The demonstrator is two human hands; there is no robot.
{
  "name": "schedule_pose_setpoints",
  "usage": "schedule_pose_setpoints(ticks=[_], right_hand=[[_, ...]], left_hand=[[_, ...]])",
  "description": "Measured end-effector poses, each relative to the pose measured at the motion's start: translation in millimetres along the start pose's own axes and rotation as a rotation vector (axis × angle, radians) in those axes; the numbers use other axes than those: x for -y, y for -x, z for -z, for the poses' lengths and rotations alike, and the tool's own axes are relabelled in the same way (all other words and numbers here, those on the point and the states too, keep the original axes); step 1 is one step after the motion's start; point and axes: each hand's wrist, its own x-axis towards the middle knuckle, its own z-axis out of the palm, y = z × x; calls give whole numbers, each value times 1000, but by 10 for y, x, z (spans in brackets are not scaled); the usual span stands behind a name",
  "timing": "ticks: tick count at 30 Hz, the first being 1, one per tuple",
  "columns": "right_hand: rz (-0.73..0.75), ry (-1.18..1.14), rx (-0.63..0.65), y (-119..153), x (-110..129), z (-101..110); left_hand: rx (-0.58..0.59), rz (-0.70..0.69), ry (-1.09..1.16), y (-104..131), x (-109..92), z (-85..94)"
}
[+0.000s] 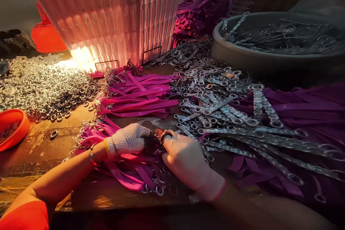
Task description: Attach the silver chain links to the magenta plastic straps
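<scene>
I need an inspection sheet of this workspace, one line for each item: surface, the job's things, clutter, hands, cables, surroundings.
Surface: worn wooden table, stained, mostly covered.
Job's things: pink straps with metal rings lie under both hands; a small dark part sits between the fingertips, too dim to identify.
Clutter: heap of loose metal rings; second strap pile; metal chains; orange bowl; one stray ring.
Hands: left hand and right hand, both gloved, pinch the small part together.
Cables: nothing seen.
Surroundings: ribbed translucent basket, grey tub of metal parts, purple strap heap.
</scene>
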Motion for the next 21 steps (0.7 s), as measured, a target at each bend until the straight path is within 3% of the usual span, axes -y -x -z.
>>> schedule_pose_setpoints(ticks=[5,8,11,18,21], right_hand=[[-144,-16,279,-78,13,186],[-212,26,424,-123,63,210],[-206,67,420,-126,78,150],[40,45,394,-69,43,43],[-8,75,423,-66,79,78]], left_hand=[[-91,38,166,-14,118,-138],[-88,29,219,-5,148,-183],[-104,35,204,1,148,-188],[-80,-10,141,-40,178,-206],[-41,-9,152,-64,194,-203]])
